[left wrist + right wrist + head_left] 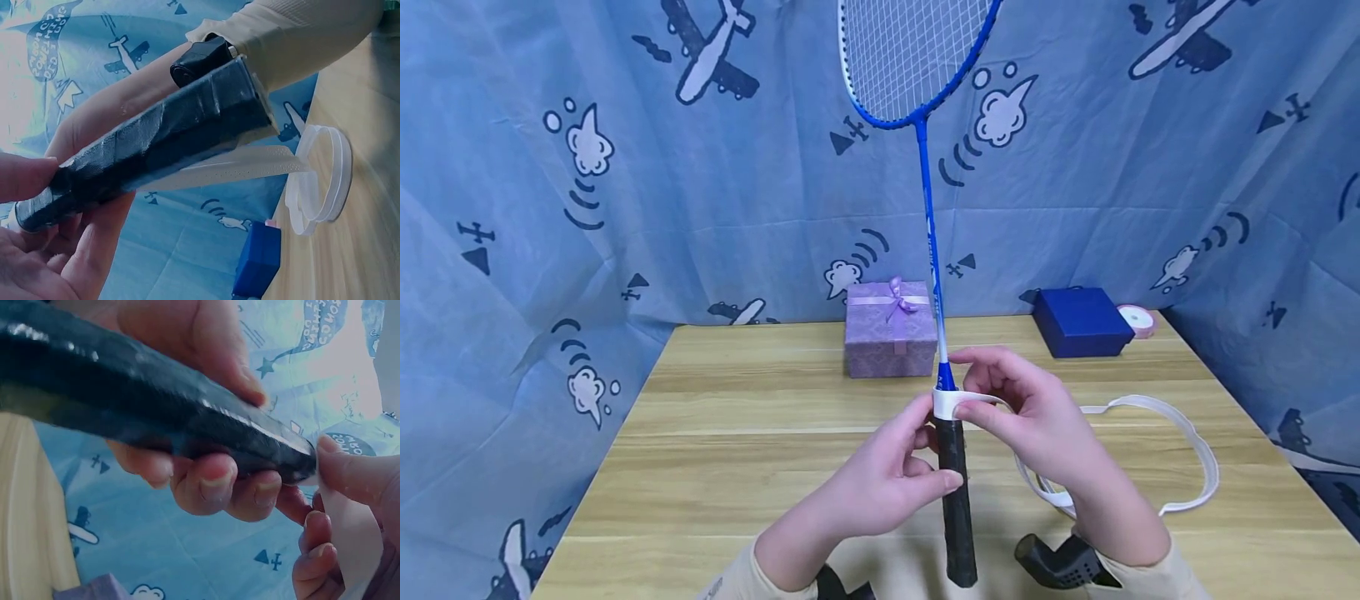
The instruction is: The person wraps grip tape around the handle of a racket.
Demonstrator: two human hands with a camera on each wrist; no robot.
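Note:
A blue badminton racket [927, 192] stands upright over the wooden table [737, 433], head at the top. My left hand [887, 483] grips its black handle [957, 492] [156, 144] [156, 406], fingers curled round it. My right hand [1022, 408] pinches a white grip tape [947, 402] [350, 544] against the top of the handle, where one turn wraps it. The tape's loose length [1187, 450] [250, 165] trails in a loop over the table to the right.
A lilac gift box [891, 327] with a bow stands behind the racket. A dark blue box [1081, 321] [257, 259] and a pink ribbon roll [1137, 320] sit at the back right. Blue airplane-print cloth [625, 167] hangs all round the table.

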